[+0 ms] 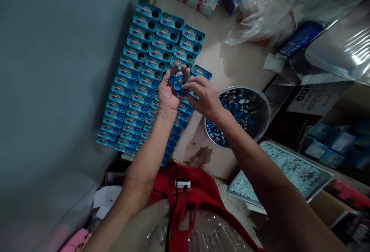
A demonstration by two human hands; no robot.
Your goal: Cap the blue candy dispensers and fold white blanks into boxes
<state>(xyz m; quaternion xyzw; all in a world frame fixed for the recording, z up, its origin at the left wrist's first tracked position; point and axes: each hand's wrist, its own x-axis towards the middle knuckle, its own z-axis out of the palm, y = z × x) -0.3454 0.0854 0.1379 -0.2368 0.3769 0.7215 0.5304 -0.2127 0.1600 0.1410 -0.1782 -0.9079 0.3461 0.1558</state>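
My left hand (168, 96) is cupped palm up above the rows of blue boxes, holding several small round blue caps (177, 86). One piece among them looks silvery. My right hand (206, 97) reaches over from the right, its fingertips pinching at a blue cap in that palm. Below stand tightly packed blue printed boxes (133, 51), each with a round hole at one end. In the nearer rows blue caps (125, 101) sit in the holes; the far rows show dark holes (156, 14).
Beside my right forearm stands a round metal bowl (260, 101) of loose blue caps. A tray (289, 163) of pale turquoise pieces lies nearer. Plastic bags (260, 5) and a clear container (341, 47) crowd the back right. A wall (58, 71) rises at left.
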